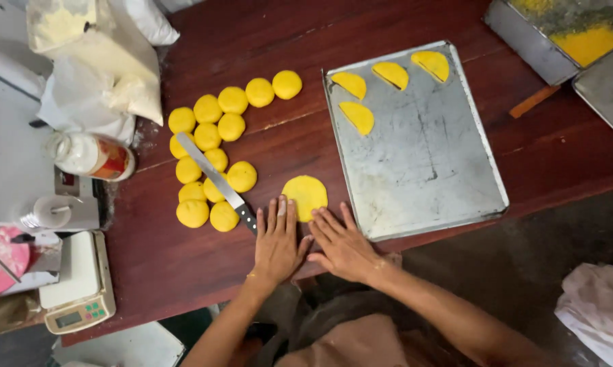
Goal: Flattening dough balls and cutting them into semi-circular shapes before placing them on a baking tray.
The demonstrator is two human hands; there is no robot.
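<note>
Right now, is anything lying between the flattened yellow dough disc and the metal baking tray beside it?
Nothing visible does. The flat yellow dough disc sits by both hands' fingertips, and only bare dark wooden table separates it from the rectangular metal tray.

A flattened yellow dough disc lies flat on the dark wooden table, round, smooth, at twelve o'clock from both hands' fingertips.

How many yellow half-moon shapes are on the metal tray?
4. On the metal tray, three half-moons sit along the top edge, and one lies just below the leftmost. None seem hidden.
</note>
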